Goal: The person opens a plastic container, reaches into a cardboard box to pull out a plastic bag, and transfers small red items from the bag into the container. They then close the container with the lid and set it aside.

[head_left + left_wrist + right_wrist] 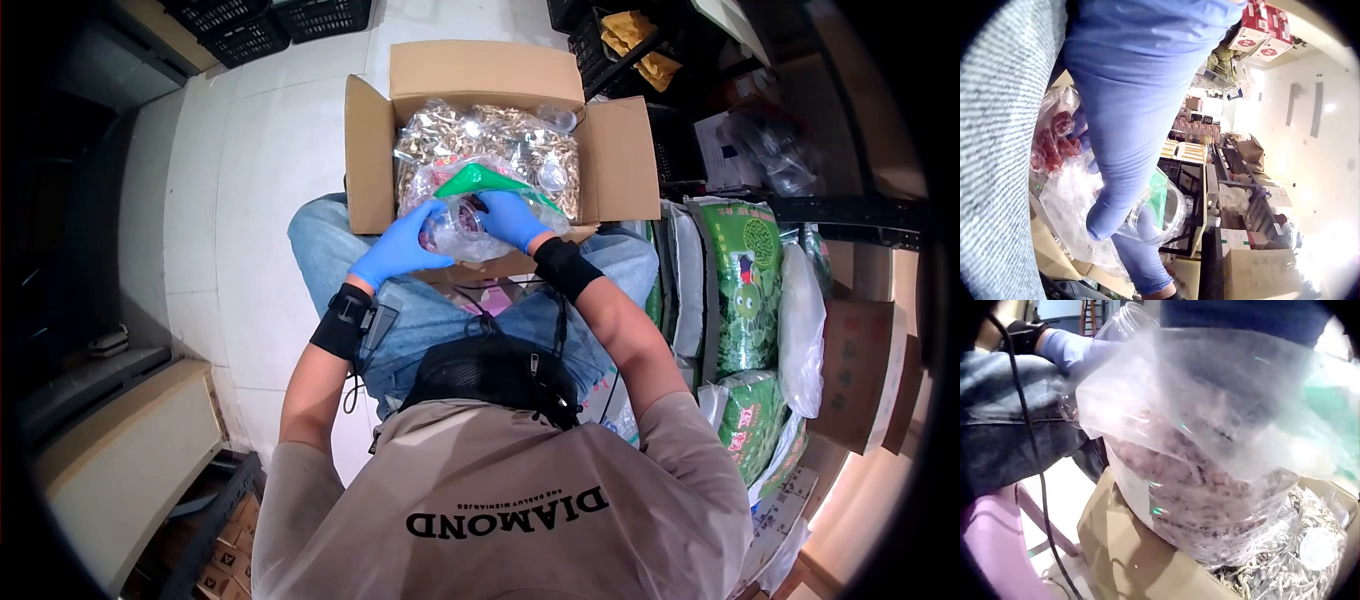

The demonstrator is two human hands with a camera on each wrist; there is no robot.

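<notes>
My left hand (400, 245), in a blue glove, grips a clear plastic jar (1175, 215) tipped on its side. Its round mouth faces my right hand (512, 218), gloved too. Dark red dried pieces (1057, 144) show through clear plastic beside the left fingers. In the right wrist view, a clear bag (1204, 494) bulges with reddish-brown pieces, and the right hand shows dimly behind its film. A green panel (485, 180) marks the bag. Whether the right fingers hold any pieces, I cannot tell. The bag lies over the near edge of an open cardboard box (618, 155).
Tan-and-white dried slices (485, 135) in clear plastic fill the box, with clear round containers (552, 177) among them. Green printed sacks (745, 285) stand at the right. Black crates (320, 18) sit at the far left. A pink stool (1004, 544) is below.
</notes>
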